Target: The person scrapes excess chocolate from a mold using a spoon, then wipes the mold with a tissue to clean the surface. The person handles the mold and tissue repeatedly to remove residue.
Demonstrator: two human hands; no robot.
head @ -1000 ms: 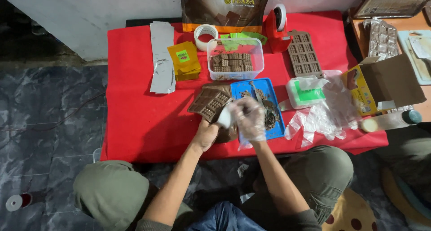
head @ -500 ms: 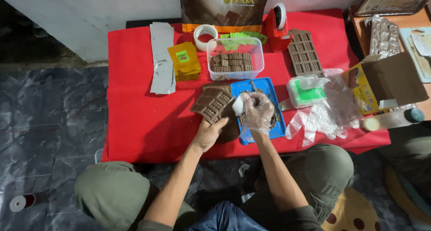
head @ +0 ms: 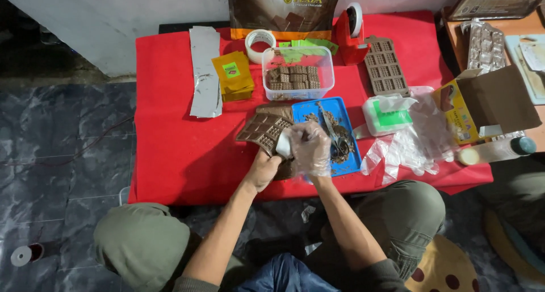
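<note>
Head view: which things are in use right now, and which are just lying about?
In use: left hand, gloved right hand, brown chocolate mould, blue tray.
Lying about: tape roll, red tape dispenser, yellow packets, clear tub of chocolate pieces.

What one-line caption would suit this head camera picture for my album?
Seated at a red table, a gloved right hand and bare left hand work a brown chocolate mould beside a blue tray.

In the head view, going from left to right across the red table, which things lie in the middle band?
Silver foil strip → yellow packets → brown mould held by the left hand → gloved right hand → blue tray → green-and-white pack → clear plastic gloves → open cardboard box.
</note>
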